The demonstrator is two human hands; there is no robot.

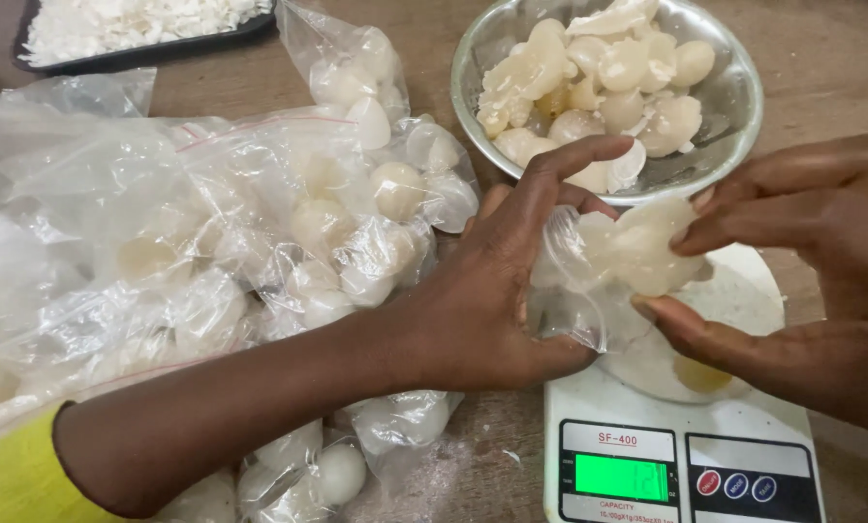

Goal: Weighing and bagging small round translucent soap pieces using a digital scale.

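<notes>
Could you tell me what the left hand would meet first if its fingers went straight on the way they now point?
Most likely the metal bowl of pale peeled pieces: the left hand points its fingers up and right, the forefinger tip already at the rim. Depth is unclear.

We see a kitchen scale (681, 455) at the near right of the tabletop (821, 58), and behind it a metal bowl (734, 107) with peeled pieces (599, 68) in it. Between bowl and scale, above the scale's platform, our left hand (497, 291) and right hand (812, 271) meet around a small bag (574, 291) and a piece (642, 252). To the left lies a heap of filled bags (211, 252). A tray (143, 44) sits at the far left.
</notes>
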